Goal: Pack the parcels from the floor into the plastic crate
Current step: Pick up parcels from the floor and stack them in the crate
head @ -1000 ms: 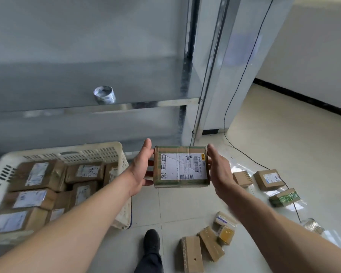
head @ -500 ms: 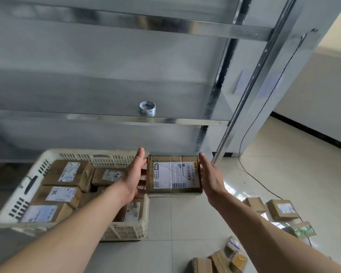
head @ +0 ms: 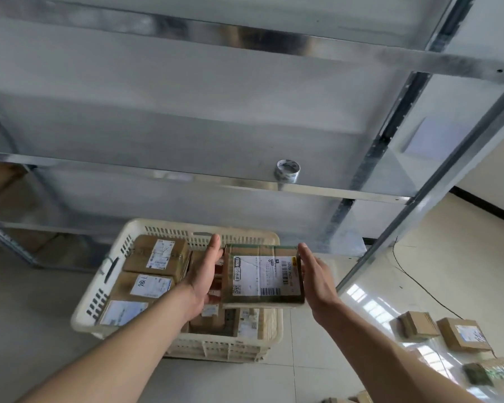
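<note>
Head view: parcel (head: 264,277) has shifted left since a second ago, from over bare floor to above the right end of the plastic crate (head: 169,343). Looks ready to lower in. Left hand (head: 205,279) and right hand (head: 317,282) press flat on its opposite sides, fingers straight, carrying it clear of the boxes inside. Flat brown carton, green-edged tape, white barcode label facing up. More parcels wait on the floor near the right edge (head: 463,338).

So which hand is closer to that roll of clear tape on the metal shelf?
Right. The right hand lies almost directly below the tape roll; the left hand sits further left.
</note>
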Demonstrator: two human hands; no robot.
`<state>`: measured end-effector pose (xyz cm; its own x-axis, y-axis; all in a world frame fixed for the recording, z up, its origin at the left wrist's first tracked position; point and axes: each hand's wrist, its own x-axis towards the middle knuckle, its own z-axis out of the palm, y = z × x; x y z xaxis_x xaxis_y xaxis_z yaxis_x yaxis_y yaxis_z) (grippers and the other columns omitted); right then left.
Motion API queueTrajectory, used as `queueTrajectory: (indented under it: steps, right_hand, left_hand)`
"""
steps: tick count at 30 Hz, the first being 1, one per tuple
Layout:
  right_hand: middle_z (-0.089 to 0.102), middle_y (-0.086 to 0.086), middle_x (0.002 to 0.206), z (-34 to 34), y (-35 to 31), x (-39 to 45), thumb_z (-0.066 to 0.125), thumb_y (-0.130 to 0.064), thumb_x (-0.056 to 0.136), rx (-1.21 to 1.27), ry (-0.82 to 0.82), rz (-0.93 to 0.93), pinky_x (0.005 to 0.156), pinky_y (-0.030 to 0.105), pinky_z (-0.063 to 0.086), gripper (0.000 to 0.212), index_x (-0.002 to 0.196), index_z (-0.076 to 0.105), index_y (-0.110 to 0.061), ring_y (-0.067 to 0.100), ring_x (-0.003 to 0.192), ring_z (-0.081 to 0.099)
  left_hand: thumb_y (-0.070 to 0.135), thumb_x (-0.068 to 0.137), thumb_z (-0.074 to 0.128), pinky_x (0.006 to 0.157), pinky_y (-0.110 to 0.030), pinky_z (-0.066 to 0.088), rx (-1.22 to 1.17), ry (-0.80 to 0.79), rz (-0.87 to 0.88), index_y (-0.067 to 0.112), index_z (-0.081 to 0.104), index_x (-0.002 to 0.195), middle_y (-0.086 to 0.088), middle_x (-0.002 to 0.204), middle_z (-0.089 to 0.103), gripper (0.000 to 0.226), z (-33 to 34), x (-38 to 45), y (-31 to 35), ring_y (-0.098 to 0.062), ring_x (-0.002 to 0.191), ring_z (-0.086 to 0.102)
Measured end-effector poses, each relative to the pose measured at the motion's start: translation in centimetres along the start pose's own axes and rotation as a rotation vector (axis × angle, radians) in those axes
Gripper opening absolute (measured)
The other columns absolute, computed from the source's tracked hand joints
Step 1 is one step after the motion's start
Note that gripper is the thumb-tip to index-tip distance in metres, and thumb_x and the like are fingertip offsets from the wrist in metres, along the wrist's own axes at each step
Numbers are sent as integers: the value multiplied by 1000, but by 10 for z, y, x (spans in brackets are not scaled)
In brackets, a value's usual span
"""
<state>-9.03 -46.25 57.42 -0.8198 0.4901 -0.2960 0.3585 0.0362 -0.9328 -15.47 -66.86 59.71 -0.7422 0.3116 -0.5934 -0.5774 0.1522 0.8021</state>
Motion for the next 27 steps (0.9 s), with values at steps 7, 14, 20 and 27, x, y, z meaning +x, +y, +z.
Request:
queueTrajectory:
  steps: [7, 14, 20, 27]
  right_hand:
    - [77, 2, 86, 49, 9, 16, 43, -87, 70, -57, -100, 39, 90, 49, 55, 79, 94, 80, -21, 28, 93, 71]
    - [79, -1, 98, 91, 26, 61, 48, -73, 88, -46, -230, 135, 87, 41, 58, 59, 105, 79, -26, 23, 97, 73]
    - [77, -6, 105, 115, 28, 105, 46, -82, 79, -48, -253, 158, 91, 44, 57, 64, 111, 76, -35, 22, 102, 71]
    - [76, 2, 95, 128, 30, 143, 46, -53, 102, -83, -276, 223, 80, 40, 58, 37, 97, 76, -33, 25, 92, 71]
  left_hand:
    - [82, 82, 25, 115, -53, 27, -49, 79, -41, 26, 32, 152, -2, 159, 29, 90, -43, 14, -11, -30, 146, 25]
    - [88, 76, 25, 91, -46, 51, -53, 153, -147, 35, 55, 132, -5, 134, 58, 83, -68, 47, -18, -31, 121, 54]
    - [77, 88, 19, 101, -54, 45, -54, 221, -175, 39, 52, 128, -6, 126, 57, 64, -77, 84, -2, -34, 120, 52]
    - [82, 82, 18, 101, -56, 45, -76, 242, -246, 39, 40, 141, -6, 133, 55, 77, -87, 124, -6, -34, 122, 51]
